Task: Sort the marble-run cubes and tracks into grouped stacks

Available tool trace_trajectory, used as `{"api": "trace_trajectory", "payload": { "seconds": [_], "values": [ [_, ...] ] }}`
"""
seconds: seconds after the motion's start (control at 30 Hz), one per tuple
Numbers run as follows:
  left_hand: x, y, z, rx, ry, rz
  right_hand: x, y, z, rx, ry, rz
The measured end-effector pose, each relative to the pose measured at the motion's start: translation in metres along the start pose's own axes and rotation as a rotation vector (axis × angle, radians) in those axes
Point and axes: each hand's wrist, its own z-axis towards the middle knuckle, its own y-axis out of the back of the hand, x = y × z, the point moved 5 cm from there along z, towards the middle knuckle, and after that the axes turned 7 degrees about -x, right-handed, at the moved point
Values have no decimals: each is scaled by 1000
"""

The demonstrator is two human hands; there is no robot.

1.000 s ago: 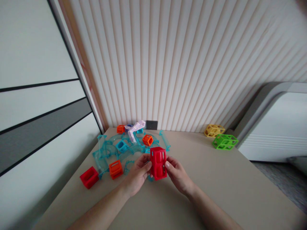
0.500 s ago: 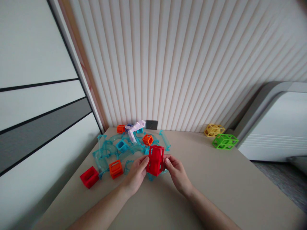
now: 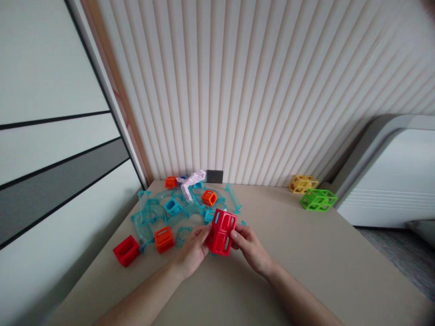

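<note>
Between my two hands is a red block (image 3: 222, 232) with slotted openings, held tilted above the table; it looks like two cubes joined end to end. My left hand (image 3: 194, 250) grips its left side, thumb toward the front. On the right side, the fingers of my right hand (image 3: 250, 248) pinch it. Just behind the block lie translucent teal track pieces (image 3: 190, 212) and a blue cube (image 3: 209, 216), partly covered by it. To the left of my left hand sit an orange cube (image 3: 164, 239) and another red block (image 3: 127, 251) with a hollow opening.
Farther back are an orange cube (image 3: 209, 198), a pale lilac angled piece (image 3: 190, 184) and another orange cube (image 3: 171, 182). A yellow frame block (image 3: 303, 184) and a green frame block (image 3: 318, 200) stand at the table's right rear. A ribbed wall (image 3: 238, 90) rises behind the table.
The red block has been turned in my hands, its top leaning right and a different slotted face showing. Both hands keep hold of it and have barely shifted.
</note>
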Motion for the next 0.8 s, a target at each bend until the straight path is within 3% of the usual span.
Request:
{"api": "trace_trajectory", "payload": {
  "seconds": [0.2,0.33,0.63,0.8],
  "values": [
    [1,0,0,-25,36,82,12,-4,0,36,28,8],
    [3,2,0,-42,17,176,12,-2,-2,-34,109,-67],
    [-2,-3,-3,57,-51,195,13,-4,-5,-24,155,-172],
    [-1,5,-1,-2,-105,270,17,-7,-5,-12,150,-214]
  ]
}}
